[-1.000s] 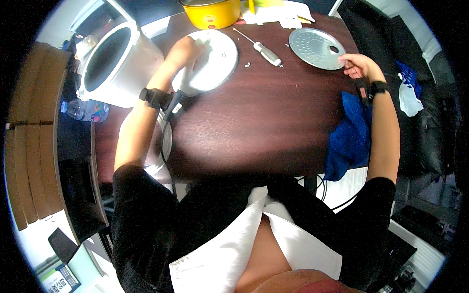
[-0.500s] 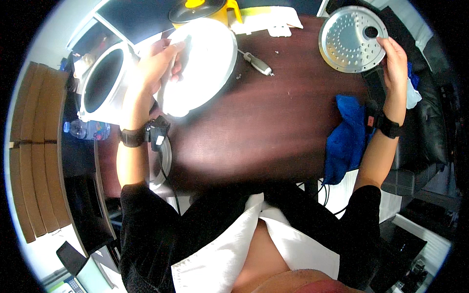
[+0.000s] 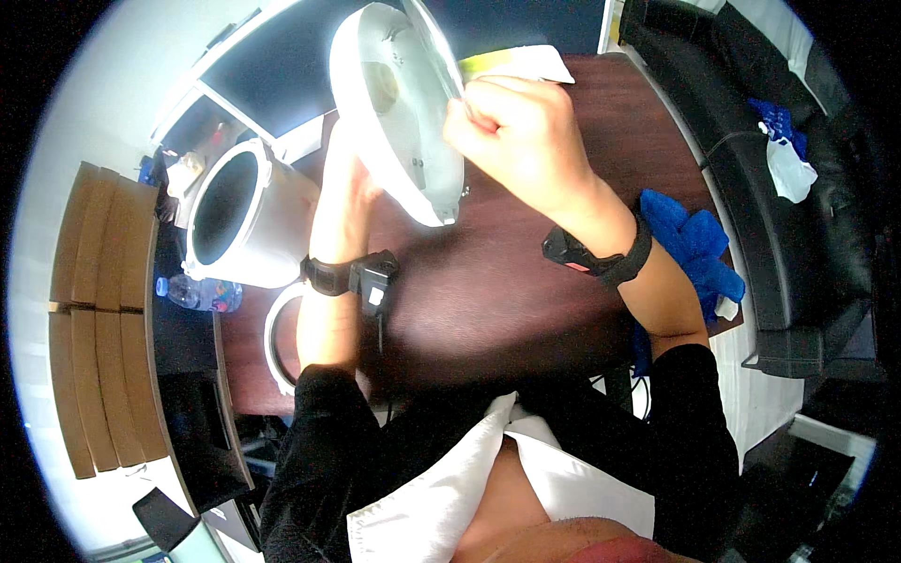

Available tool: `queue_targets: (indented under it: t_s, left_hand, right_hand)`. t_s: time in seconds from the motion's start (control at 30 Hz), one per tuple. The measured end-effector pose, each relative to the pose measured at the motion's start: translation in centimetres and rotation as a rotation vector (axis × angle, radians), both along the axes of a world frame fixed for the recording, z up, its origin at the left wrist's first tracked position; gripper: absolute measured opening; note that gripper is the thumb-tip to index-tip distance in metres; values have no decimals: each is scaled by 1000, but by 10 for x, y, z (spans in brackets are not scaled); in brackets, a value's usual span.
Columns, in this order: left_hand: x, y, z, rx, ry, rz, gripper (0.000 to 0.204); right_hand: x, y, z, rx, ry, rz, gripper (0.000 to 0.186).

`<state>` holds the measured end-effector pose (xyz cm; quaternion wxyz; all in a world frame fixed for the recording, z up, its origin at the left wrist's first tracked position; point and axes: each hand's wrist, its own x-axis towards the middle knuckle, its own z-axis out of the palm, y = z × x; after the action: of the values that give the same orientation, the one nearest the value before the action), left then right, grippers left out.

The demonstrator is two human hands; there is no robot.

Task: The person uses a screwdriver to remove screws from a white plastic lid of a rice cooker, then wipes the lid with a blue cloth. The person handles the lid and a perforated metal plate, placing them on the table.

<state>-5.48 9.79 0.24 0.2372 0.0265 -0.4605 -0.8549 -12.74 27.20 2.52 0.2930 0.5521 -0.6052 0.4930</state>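
Observation:
My left hand (image 3: 355, 174) holds a white round cover (image 3: 352, 94) up above the far part of the table. The cover is tipped so that its hollow inside faces right, and most of my left fingers are hidden behind it. My right hand (image 3: 521, 127) is closed at the cover's right side. Its fingers pinch a shiny metal disc (image 3: 437, 47), seen nearly edge-on against the open side of the cover. Whether the disc touches the cover's rim I cannot tell.
On the left lies a white cylinder (image 3: 272, 225) with a dark opening, near a plastic bottle (image 3: 199, 293) and a white ring (image 3: 272, 342). A blue cloth (image 3: 690, 244) lies at the table's right edge, by a black sofa (image 3: 751, 225). Yellow-and-white paper (image 3: 526, 64) is at the back.
My right hand has brought the perforated metal disc from the far right to the white cover. My left hand has raised and turned the cover, so its inside shows. The screwdriver is now hidden.

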Motion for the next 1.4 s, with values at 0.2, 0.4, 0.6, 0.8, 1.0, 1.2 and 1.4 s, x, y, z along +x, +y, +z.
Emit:
queue_targets:
  t_s: [0.2,0.4,0.6,0.8,1.0,1.2,1.4]
  left_hand:
    - [-8,-2,-11,0,95,-76,37]
    - [-15,-6,-37,-216,-121,49,46]
    - [-23,15,-57,-116,-32,-160,48]
    - [-27,27,-74,-91,-26,-251,53]
    - [-33,28,-82,-84,-18,-295,59]
    - [-39,32,-77,40,12,-277,56]
    - [-41,21,-89,-130,17,-313,51]
  right_hand:
    - [6,-2,-3,-22,128,58,16]
    - [-2,0,-9,-8,221,157,20]
    - [-7,0,-15,-42,229,157,22]
    - [-7,-1,-18,-65,168,277,19]
    - [-9,0,-24,-21,-112,341,17]
    - [-6,0,-25,79,-265,246,24]
    - [-4,-1,-26,84,-213,257,19]
